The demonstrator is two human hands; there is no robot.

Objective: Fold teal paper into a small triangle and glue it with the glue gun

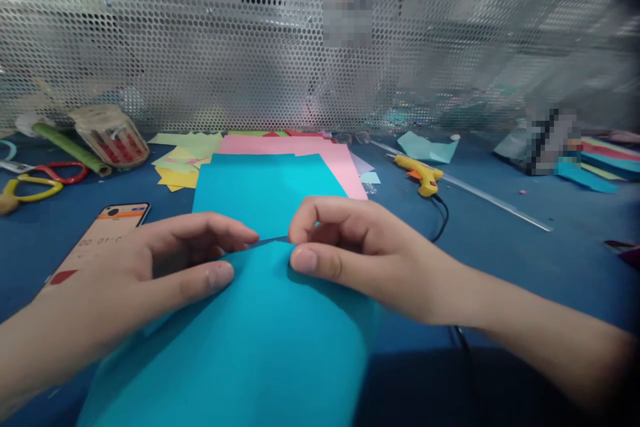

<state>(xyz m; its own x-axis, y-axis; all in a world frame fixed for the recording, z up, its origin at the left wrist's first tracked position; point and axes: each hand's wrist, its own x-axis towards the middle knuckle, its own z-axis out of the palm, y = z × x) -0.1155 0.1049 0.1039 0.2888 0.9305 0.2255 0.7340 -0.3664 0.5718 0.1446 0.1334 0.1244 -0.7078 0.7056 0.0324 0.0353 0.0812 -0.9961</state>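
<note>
A turquoise sheet of paper (270, 340) is lifted and bent toward me, its far edge raised in a peak between my hands. My right hand (355, 253) pinches that edge between thumb and curled fingers. On the other side my left hand (175, 267) is at the sheet's left part, thumb on the near face and fingers reaching over behind the edge. Just beyond my fingertips lies another turquoise sheet (250, 193), stacked on pink paper (345, 167).
A yellow glue gun (423, 177) with a black cord and a clear ruler (500, 203) lie to the right. On the left are a phone (117, 217), scissors with red handles (75, 172), and a jar (113, 137). A perforated metal panel (225, 33) stands behind.
</note>
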